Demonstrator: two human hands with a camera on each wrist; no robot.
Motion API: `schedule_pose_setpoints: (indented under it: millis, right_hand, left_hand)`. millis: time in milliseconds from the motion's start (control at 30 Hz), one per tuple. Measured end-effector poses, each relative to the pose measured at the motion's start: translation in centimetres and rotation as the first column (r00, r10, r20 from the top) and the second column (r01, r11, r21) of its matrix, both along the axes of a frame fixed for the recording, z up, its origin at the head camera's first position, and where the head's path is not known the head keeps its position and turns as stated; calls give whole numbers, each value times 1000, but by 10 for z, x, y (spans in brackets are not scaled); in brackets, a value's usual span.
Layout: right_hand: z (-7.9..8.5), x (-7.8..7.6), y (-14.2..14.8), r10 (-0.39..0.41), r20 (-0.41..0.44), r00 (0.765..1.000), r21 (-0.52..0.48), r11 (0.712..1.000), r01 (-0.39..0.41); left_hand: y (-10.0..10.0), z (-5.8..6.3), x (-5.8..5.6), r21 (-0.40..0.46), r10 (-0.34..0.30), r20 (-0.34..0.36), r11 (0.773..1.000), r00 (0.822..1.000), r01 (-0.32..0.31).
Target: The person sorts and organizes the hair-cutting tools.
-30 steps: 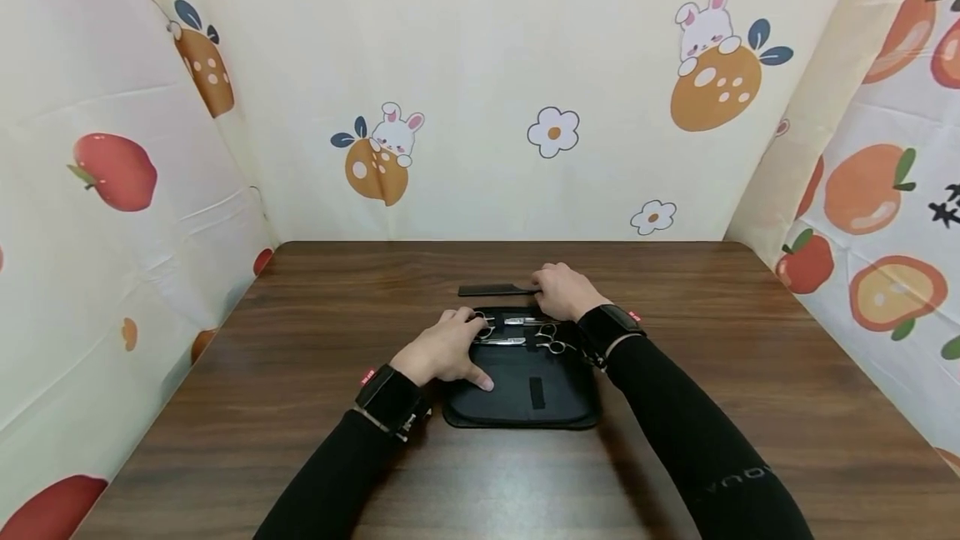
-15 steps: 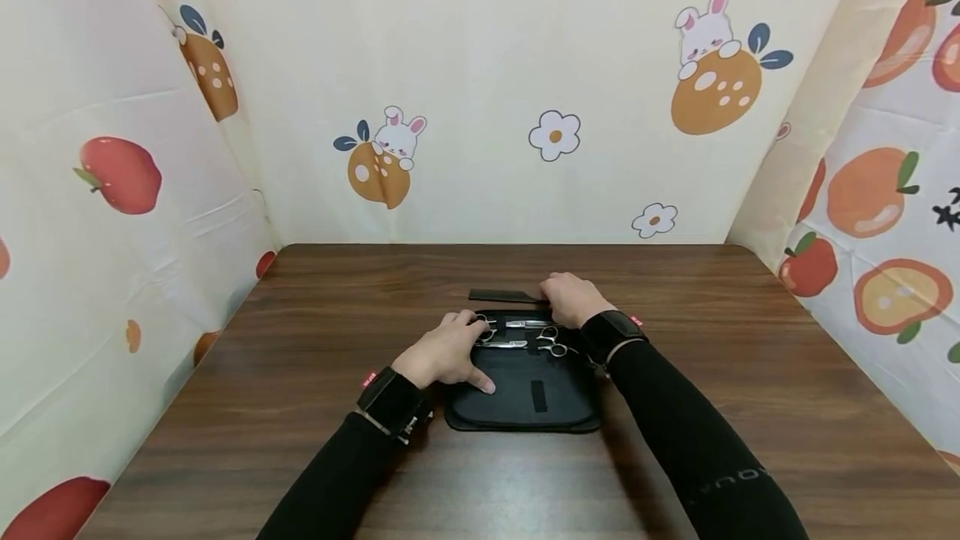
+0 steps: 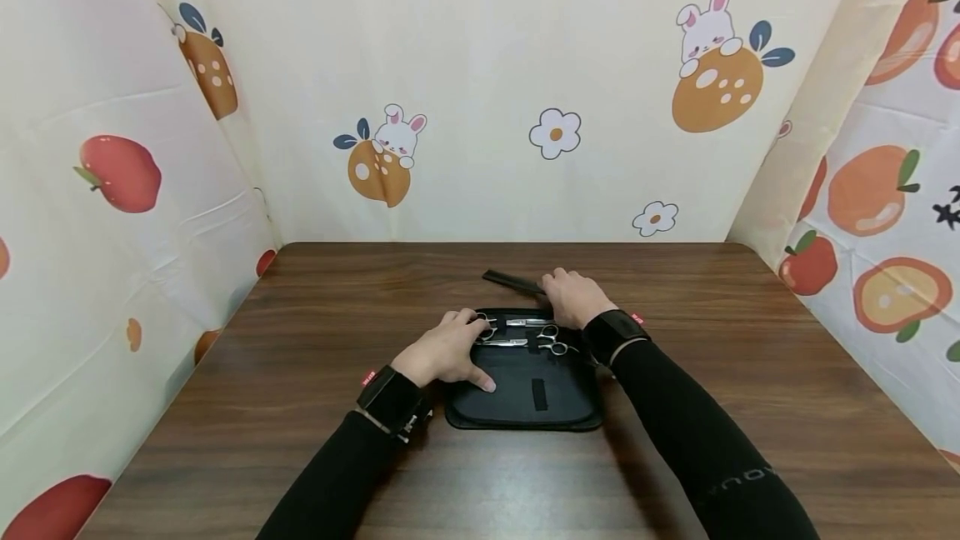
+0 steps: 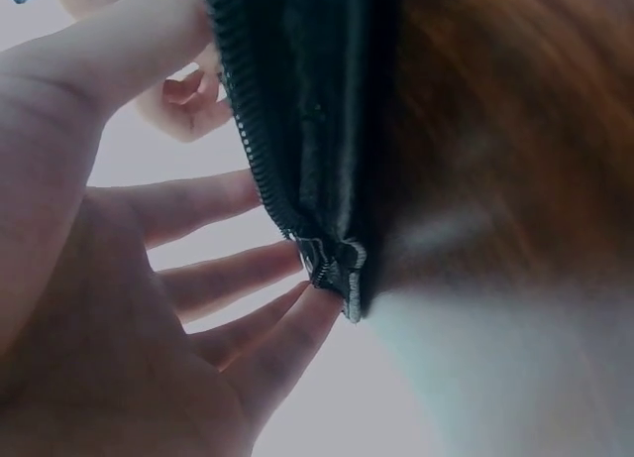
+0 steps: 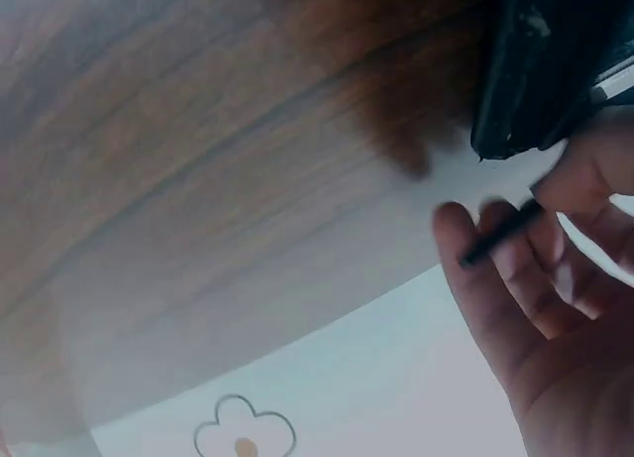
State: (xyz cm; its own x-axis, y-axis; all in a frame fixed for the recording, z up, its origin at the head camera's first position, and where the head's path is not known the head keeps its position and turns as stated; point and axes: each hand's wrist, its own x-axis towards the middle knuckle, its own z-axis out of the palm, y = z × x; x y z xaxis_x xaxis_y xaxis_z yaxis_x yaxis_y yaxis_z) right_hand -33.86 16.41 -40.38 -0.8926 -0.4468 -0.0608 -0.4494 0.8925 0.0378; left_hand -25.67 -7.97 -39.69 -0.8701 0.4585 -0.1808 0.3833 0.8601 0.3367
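the head camera looks from above, forward and down, over the table (image 3: 337, 315) to the printed curtain (image 3: 480, 40) behind it. the left wrist camera looks very closely along the left hand (image 4: 139, 298) at the zipped edge (image 4: 297, 110) of the black case (image 3: 498, 400). the right wrist camera, near the right hand (image 5: 565, 368), faces the curtain, upside down; all three views share the case.

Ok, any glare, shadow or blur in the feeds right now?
Head: fairly crisp, pale glare on the table in front of the case, soft shadow by the right sleeve; left wrist: blown-out background, smeared table; right wrist: hazy, table grain soft.
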Motion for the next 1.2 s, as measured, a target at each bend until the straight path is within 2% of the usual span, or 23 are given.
schedule_pose_setpoints:
  millis: [167, 367, 567, 733, 933, 1000, 1100, 1200]
  right_hand:
    - [-1, -3, 2, -75, 61, 995, -105, 991, 81]
    - [6, 3, 7, -107, 164, 981, -301, 941, 153]
    - [12, 10, 11, -123, 190, 974, -352, 918, 185]
    - [10, 15, 13, -92, 203, 975, -393, 904, 167]
    - [9, 25, 19, -23, 192, 981, -446, 889, 108]
    - [11, 29, 21, 2, 186, 983, -458, 885, 85]
    - [15, 36, 22, 52, 195, 980, -467, 883, 46]
    - [19, 43, 21, 99, 198, 975, -475, 880, 7]
  left_hand:
    - [-1, -1, 0, 3, -3, 4, 1000, 1000, 3]
    - [1, 1, 1, 11, 0, 13, 1000, 1000, 0]
    - [2, 2, 2, 22, 10, 27, 1000, 1000, -10]
    - [-1, 3, 5, 9, 7, 37, 1000, 999, -7]
    - [-4, 5, 5, 78, 18, 53, 997, 998, -22]
    - [-4, 6, 3, 112, 35, 17, 993, 999, -37]
    - [-2, 6, 2, 162, 69, -85, 985, 994, -55]
    - [1, 7, -1, 193, 91, -225, 980, 970, -47]
